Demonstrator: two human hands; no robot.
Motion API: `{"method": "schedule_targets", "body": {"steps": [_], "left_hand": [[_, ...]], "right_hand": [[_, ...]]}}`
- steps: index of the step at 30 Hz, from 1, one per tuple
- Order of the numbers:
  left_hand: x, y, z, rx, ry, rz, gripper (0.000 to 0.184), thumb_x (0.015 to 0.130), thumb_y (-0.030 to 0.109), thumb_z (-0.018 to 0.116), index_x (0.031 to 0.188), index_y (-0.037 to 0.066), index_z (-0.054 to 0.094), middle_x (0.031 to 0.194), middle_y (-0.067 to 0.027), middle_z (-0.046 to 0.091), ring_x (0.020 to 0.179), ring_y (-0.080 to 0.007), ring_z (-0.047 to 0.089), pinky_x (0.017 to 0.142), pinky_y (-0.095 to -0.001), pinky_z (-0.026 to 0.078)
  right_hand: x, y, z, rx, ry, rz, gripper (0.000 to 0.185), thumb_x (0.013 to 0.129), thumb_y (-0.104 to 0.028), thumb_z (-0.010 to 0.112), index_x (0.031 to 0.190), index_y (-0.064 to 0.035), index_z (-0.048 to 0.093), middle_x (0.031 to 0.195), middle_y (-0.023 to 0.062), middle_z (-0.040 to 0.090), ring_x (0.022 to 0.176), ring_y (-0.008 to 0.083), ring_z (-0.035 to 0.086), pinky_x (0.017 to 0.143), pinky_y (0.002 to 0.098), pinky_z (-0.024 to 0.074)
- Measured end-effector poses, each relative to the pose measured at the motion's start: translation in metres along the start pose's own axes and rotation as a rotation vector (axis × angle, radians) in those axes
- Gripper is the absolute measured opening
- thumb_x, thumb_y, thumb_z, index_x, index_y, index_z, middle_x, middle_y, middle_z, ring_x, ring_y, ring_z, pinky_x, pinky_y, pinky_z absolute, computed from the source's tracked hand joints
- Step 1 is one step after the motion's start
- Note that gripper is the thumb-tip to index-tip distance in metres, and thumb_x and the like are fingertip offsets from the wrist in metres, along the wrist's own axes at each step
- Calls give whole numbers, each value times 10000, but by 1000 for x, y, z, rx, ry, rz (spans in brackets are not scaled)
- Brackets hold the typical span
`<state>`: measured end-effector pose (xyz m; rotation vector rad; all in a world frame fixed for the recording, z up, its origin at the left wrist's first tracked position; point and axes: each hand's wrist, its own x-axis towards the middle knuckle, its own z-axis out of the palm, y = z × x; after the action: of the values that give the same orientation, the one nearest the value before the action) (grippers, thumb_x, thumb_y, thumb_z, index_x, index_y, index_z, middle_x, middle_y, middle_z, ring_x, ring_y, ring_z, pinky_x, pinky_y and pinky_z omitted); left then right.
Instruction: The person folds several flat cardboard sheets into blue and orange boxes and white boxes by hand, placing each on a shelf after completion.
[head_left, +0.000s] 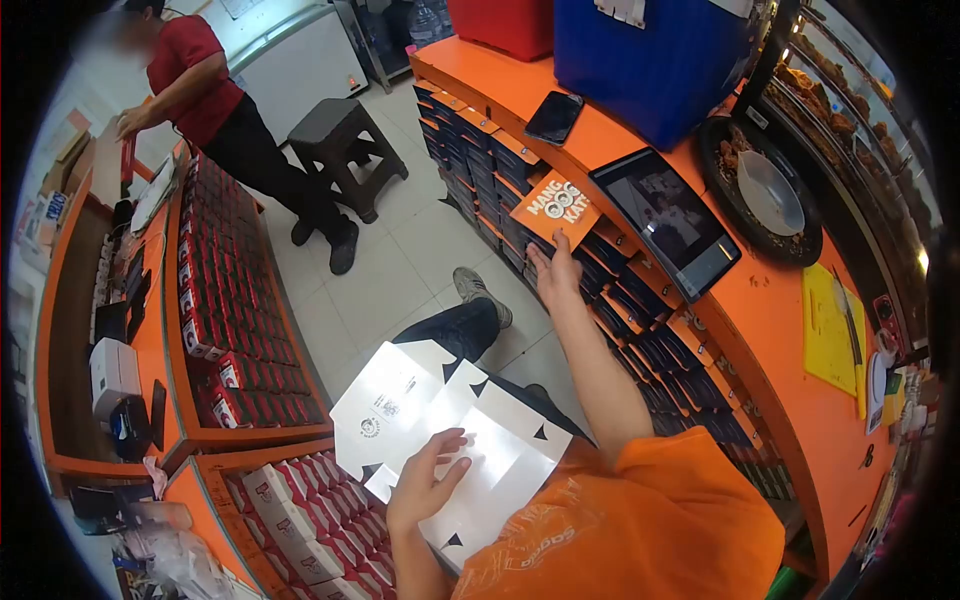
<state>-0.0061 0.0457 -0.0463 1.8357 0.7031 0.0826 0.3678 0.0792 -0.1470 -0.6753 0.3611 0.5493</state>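
Note:
Across my lap lies a flat, unfolded white cardboard box [470,430] with cut tabs, dark triangular notches and a small printed logo and code. My left hand [430,482] is over its near part, with thumb and fingers apart. Stretched forward to the right, my right hand [553,268] has its fingers extended. One fingertip meets the near edge of an orange box [560,207] with white lettering, which sits at the top of the stacked boxes beside the counter. Whether that fingertip presses on the box or only touches it, I cannot tell.
Several stacked folded boxes [640,345] line the orange counter [790,400] at right. On it are a tablet [665,222], a phone [554,117] and a blue cooler [640,70]. A person in red stands beyond, near a dark stool [340,140]. Red-and-white boxes [230,300] fill shelves at left.

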Motion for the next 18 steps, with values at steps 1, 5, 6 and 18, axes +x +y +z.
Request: {"method": "schedule_targets", "body": {"steps": [1, 5, 6, 18], "left_hand": [[-2, -1, 2, -10, 2, -4, 441, 920, 198, 630, 1304, 28, 496, 1169, -157, 656, 1086, -275, 632, 906, -364, 512], [-10, 5, 8, -15, 18, -26, 440, 914, 201, 637, 1298, 38, 498, 1165, -162, 656, 1098, -288, 628, 886, -361, 522], [-13, 5, 7, -14, 26, -21, 440, 914, 201, 637, 1298, 38, 498, 1165, -162, 656, 1098, -288, 628, 886, -361, 522], [-68, -4, -32, 111, 478, -177, 419, 877, 120, 654, 1260, 8, 530, 1093, -191, 663, 1009, -279, 655, 837, -346, 529]], "right_hand": [[7, -1, 3, 0, -4, 1, 598, 899, -185, 668, 1289, 102, 316, 1214, 202, 470, 1050, 370, 573, 936, 425, 542], [45, 8, -8, -338, -145, -291, 584, 902, -136, 665, 1331, 70, 327, 1187, 192, 514, 1061, 295, 593, 915, 412, 537], [44, 8, -10, -611, -45, -459, 552, 876, -142, 683, 1287, 68, 380, 1201, 195, 528, 1098, 325, 564, 976, 423, 470], [32, -18, 7, -1151, -49, -898, 266, 877, -191, 702, 959, 3, 541, 775, 95, 655, 714, 197, 664, 675, 315, 511]]}}
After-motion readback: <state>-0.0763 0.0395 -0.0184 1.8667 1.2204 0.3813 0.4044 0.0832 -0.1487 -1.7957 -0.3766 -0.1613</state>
